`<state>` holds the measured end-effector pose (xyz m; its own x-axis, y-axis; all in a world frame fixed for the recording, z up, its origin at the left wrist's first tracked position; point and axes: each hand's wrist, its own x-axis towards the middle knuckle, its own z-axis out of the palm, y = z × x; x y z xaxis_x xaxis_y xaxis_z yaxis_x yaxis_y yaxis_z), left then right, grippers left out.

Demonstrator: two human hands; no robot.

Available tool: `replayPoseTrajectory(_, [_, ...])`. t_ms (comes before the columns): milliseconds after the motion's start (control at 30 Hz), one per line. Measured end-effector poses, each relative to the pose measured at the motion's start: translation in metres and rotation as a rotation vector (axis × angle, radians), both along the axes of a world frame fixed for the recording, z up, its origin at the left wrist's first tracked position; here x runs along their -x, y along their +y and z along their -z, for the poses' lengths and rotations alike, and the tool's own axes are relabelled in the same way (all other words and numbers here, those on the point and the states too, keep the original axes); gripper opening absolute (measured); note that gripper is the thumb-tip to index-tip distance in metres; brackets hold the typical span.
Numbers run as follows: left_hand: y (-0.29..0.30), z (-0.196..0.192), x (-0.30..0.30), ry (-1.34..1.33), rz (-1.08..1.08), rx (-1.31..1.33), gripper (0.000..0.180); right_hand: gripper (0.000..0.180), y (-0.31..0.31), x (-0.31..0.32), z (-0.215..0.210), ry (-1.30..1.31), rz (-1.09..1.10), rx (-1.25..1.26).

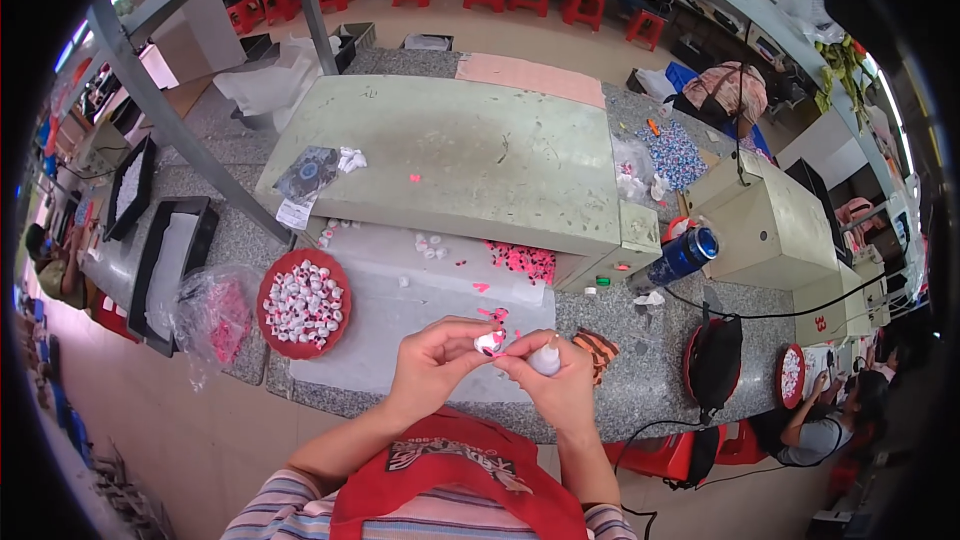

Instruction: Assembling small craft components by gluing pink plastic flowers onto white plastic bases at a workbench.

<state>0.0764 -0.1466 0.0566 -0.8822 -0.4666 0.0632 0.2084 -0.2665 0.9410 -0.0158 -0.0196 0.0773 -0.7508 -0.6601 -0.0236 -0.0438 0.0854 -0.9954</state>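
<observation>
White piece (489, 342) is in your left hand (432, 368), raised over the worktop (640, 380) close to its near edge, about mid-length. Left thumb and fingers pinch it. Right hand (557, 386): fingers curled round a bottle (545, 359), thumb and forefinger tips brought in right beside the piece.

Looks: small, rounded, mostly white, dark spot on the side facing you, a little pink on it. Bottle is pale, whitish, rounded at the visible end.

Around: white sheet (385, 325) under your hands, reaching the near edge. Red bowl (264, 312) heaped with similar white pieces sits left of the sheet, also by the near edge. Clear bag (205, 315) with pink contents is left of the bowl, at the edge. Loose pink bits (525, 262) lie on the sheet's far side, against the machine (470, 160); a few more just beyond your left fingertips. Striped pouch (597, 352) just right of your right hand.

Can't make out: your fingers cover part of the piece, so its full outline is hidden. Bottle tip not readable. Can't tell if your right fingertips touch the piece or grip a pink bit. Sheet's far edge is hidden by the machine.
</observation>
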Motion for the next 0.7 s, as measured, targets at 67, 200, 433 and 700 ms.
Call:
replayPoseTrajectory(67, [-0.002,-0.002,-0.004,0.043,0.011,0.056,0.029,0.013,0.0,-0.002,-0.005,0.015,0.004,0.0])
replayPoseTrajectory(200, [-0.005,-0.018,-0.012,-0.007,0.088,0.105,0.03,0.014,0.0,-0.007,-0.005,0.058,0.019,-0.023])
replayPoseTrajectory(433, [-0.007,-0.013,-0.014,-0.016,0.162,-0.142,0.028,0.017,-0.002,-0.013,-0.004,0.014,0.025,0.099])
replayPoseTrajectory(700, [-0.002,-0.015,-0.012,0.05,0.117,0.006,0.025,0.017,-0.001,-0.008,-0.003,0.203,-0.017,0.127])
